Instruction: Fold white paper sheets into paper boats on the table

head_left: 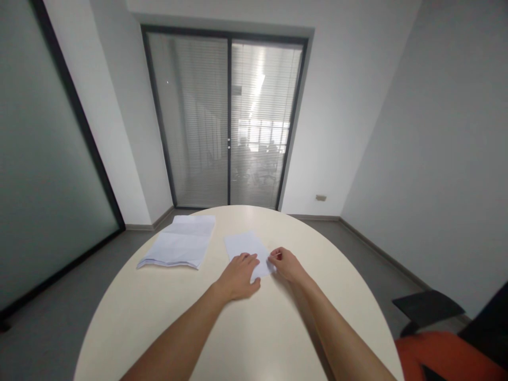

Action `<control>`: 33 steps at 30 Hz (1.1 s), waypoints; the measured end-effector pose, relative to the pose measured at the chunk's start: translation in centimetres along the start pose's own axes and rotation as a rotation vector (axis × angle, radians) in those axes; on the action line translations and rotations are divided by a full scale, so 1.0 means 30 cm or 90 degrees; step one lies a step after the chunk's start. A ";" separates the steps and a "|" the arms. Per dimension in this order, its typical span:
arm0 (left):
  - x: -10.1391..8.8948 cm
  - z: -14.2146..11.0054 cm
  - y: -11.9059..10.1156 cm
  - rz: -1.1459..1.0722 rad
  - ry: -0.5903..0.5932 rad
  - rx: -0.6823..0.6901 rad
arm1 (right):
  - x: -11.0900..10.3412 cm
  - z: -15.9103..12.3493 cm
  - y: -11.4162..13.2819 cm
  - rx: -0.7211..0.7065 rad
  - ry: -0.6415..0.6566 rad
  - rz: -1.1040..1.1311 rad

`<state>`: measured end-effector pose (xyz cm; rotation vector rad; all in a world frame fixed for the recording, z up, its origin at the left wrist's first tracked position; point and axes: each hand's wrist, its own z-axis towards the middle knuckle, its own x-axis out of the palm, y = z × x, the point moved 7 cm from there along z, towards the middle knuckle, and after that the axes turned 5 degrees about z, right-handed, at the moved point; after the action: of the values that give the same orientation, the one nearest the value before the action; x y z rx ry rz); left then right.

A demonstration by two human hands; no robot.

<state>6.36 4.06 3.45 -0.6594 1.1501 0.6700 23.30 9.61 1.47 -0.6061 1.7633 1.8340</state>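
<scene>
A small folded white sheet of paper (246, 246) lies on the round cream table (238, 338) in front of me. My left hand (240, 276) rests flat on its near part, fingers stretched out. My right hand (286, 264) pinches the sheet's right edge with curled fingers. A stack of white papers (179, 247) lies to the left, a short way from my left hand, untouched.
The table's far rim curves just beyond the papers. An orange and black chair (448, 344) stands at the lower right. Glass doors with blinds (228, 121) face me; grey floor surrounds the table.
</scene>
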 end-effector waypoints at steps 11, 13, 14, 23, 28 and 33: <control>-0.016 0.008 0.007 -0.039 -0.066 -0.020 | 0.044 0.018 0.032 -0.065 0.092 0.234; -0.016 0.011 0.027 -0.043 -0.065 -0.059 | 0.038 0.012 0.046 -0.106 0.099 0.210; -0.017 0.012 0.040 -0.045 -0.065 -0.082 | 0.032 0.008 0.051 -0.129 0.092 0.184; -0.027 0.003 0.106 -0.110 -0.081 -0.179 | 0.000 -0.039 0.071 -0.287 0.071 0.016; -0.021 -0.002 0.137 -0.080 -0.095 -0.236 | -0.016 -0.059 0.093 -0.303 0.065 -0.020; -0.031 0.001 0.148 -0.146 -0.165 -0.226 | -0.023 -0.066 0.110 -0.296 0.067 0.046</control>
<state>2.73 6.78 3.79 -0.9584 0.7083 0.7451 21.65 7.53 4.33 -0.8345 1.4367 2.3227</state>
